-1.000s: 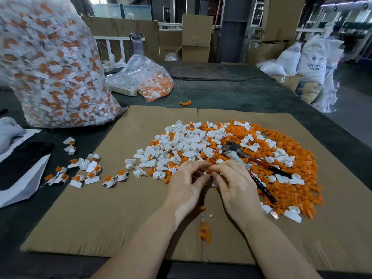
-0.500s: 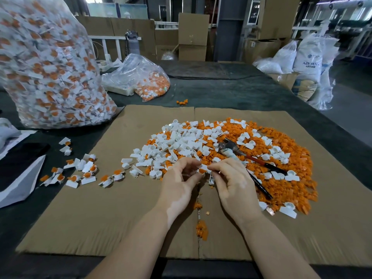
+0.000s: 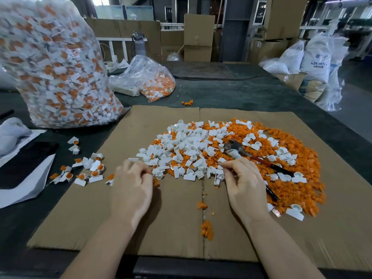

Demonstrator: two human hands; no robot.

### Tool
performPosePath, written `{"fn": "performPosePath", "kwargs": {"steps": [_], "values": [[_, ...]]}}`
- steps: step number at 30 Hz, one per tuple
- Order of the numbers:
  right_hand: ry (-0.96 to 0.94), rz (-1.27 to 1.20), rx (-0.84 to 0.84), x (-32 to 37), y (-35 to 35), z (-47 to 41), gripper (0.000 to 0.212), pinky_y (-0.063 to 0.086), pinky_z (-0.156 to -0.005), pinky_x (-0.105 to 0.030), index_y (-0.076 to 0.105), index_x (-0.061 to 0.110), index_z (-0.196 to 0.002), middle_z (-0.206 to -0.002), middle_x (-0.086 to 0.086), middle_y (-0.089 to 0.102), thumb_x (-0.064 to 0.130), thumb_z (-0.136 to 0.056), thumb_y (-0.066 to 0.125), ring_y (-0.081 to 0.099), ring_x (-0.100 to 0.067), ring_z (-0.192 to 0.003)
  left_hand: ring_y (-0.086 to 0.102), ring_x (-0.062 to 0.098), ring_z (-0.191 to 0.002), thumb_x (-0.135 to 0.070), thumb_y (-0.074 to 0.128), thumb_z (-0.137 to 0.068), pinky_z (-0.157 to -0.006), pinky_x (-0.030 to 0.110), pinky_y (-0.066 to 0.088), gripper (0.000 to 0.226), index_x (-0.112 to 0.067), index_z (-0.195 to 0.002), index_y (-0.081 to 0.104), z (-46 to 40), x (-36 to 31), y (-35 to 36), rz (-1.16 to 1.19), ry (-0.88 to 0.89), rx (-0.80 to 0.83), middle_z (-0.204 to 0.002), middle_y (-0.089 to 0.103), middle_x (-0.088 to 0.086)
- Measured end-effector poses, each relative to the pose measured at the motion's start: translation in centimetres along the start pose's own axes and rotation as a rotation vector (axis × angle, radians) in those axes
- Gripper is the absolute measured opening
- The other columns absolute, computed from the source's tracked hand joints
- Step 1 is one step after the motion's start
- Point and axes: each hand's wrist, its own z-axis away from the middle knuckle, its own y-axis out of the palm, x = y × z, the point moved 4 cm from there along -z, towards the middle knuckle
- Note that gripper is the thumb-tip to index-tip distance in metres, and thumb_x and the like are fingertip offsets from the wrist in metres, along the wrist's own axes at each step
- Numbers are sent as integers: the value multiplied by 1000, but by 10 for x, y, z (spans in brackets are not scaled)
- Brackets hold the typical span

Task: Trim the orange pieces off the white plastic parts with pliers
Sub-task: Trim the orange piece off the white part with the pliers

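I see both hands low over the cardboard sheet [image 3: 84, 208], apart from each other. The left hand [image 3: 131, 190] has its fingers curled, and the fingertips seem to pinch something small at the near left edge of the pile; I cannot tell if it is a white part or an orange piece. The right hand [image 3: 244, 186] is also curled at the pile's near edge; I cannot tell whether it holds anything.

The pliers [image 3: 259, 160] lie on the pile just beyond the right hand, jaws pointing away to the left and the dark handles toward the right. No hand grips them, so I judge no cut is happening now. They rest there probably because the right hand can reach them quickly.

The trimmed white parts [image 3: 187, 150] sit mostly on the left of the heap and the orange pieces [image 3: 291, 178] spread to the right. The untrimmed parts [image 3: 88, 170], still carrying orange, lie in a loose row left of the left hand, near the cardboard's left edge. I think they wait there as the next supply.

Bare cardboard lies near the wrists, with only small orange crumbs [image 3: 207, 230] along the fold. The big clear bag [image 3: 56, 67] stands far left, well apart.
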Motion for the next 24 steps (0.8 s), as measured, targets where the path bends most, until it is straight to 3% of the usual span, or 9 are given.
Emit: {"fn": "performPosePath", "kwargs": {"steps": [3,6,9,11,15,18,24], "values": [[-3,5,-2,0,0,0,10,38,-80,-16,70,3,-87,-81,-5,65,-4,-81,66,59,-20,-85,41,31,-107,-12,48,-90,-90,42,35,20,-12,-95,67,-9,19,-10,-160,-122,-36,-100,48,8],[-14,12,-4,0,1,0,9,39,-79,-17,70,2,-86,-80,-6,64,-5,-80,67,59,-21,-83,36,33,-113,-19,50,-91,-95,46,29,19,-16,-104,64,-14,24,-14,-233,-188,-67,-112,45,12],[-22,18,-5,0,1,0,9,39,-78,-17,70,2,-85,-79,-6,64,-5,-80,67,59,-20,-82,24,31,-131,-37,51,-91,-105,49,20,37,-27,-127,52,-18,23,-9,-240,-181,-8,-140,36,8],[-24,20,-2,0,1,0,9,40,-78,-16,70,2,-85,-79,-5,64,-5,-80,67,59,-20,-82,18,28,-138,-51,47,-91,-110,50,13,46,-36,-135,44,-22,25,-4,-297,-163,64,-148,32,2],[-16,20,9,-1,1,0,9,39,-79,-16,70,3,-86,-80,-5,64,-4,-80,67,59,-19,-83,37,24,-125,-50,48,-91,-107,49,22,29,-36,-113,62,-29,29,-1,-349,-95,91,-124,52,-1],[-14,23,14,-1,2,0,9,38,-80,-16,70,3,-86,-81,-5,64,-4,-81,67,59,-19,-84,45,25,-113,-41,52,-93,-98,47,31,26,-28,-109,66,-33,34,-6,-370,-89,41,-112,55,2],[-13,33,14,-1,2,0,9,40,-79,-18,70,4,-86,-81,-4,65,-3,-81,67,59,-19,-84,28,29,-131,-35,56,-92,-106,50,19,31,-27,-122,61,-37,36,-16,-445,-114,-79,-133,48,6]]}}
